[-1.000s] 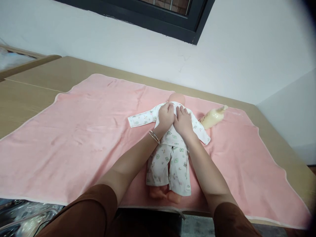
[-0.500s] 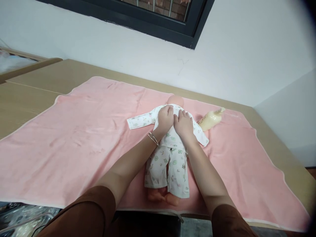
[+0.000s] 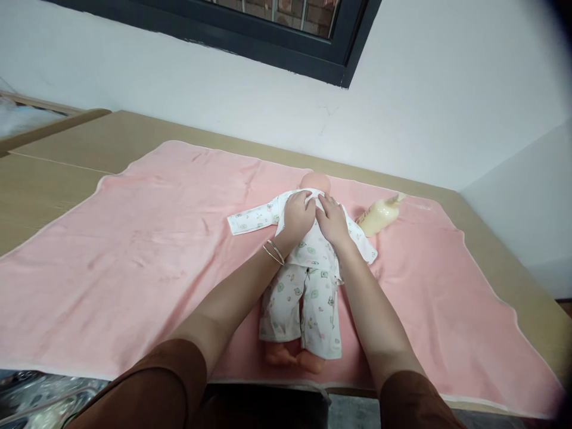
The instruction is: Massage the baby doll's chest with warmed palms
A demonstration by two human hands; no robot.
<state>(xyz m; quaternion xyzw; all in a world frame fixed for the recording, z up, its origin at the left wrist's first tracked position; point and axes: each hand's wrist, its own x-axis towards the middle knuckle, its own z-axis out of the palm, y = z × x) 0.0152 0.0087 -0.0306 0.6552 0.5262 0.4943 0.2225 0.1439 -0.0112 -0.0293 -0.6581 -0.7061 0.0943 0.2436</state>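
A baby doll (image 3: 315, 181) lies on a pink blanket with its feet towards me, dressed in a white printed shirt (image 3: 308, 253) and matching trousers (image 3: 319, 310). My left hand (image 3: 299, 215) rests on the upper part of the shirt, left of its middle; its fingers are slightly bent, the tips partly hidden. Close beside it, my right hand (image 3: 333, 220) lies on the shirt with fingers stretched out. The thumbs are near each other at the centre. One shirt sleeve (image 3: 252, 220) reaches out to the left, the other slants down to the right.
The pink blanket (image 3: 147, 238) covers much of the wooden table (image 3: 58, 179). A pale yellow pump bottle (image 3: 379, 217) lies tilted right of the doll. Behind are a white wall and a dark window frame (image 3: 268, 44). Clear plastic wrapping (image 3: 44, 396) sits below the table's front left.
My left hand's fingers have loosened from a more curled shape. The right hand has turned slightly, its fingers shifting inward towards the collar. The doll lies as before.
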